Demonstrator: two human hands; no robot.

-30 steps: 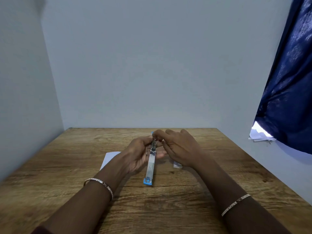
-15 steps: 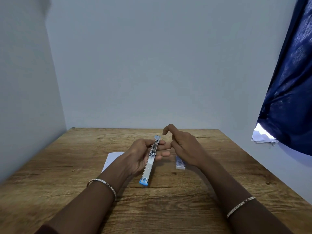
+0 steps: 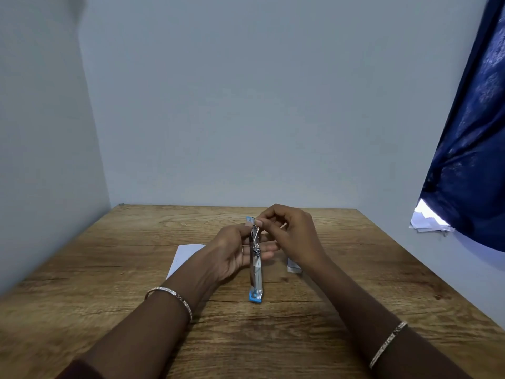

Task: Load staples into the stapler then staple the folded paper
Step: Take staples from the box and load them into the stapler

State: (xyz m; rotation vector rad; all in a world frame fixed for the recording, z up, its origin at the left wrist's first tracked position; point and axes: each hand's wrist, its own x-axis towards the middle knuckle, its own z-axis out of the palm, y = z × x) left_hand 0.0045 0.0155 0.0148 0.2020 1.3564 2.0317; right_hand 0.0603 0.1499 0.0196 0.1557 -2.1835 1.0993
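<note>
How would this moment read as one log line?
stage: loading staples | left hand: holds stapler | right hand: pinching at stapler's far end | paper: on table, untouched

Plain room corner, wooden desk, bare walls, blue curtain

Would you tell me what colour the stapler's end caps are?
Light blue on the stapler, clearest in the head view.

A stapler of shiny bare metal with glossy blue plastic ends sits above a matt, grained wood table. White paper lies smooth and flat on it, beside matt painted walls and a dark blue patterned cloth curtain.
</note>
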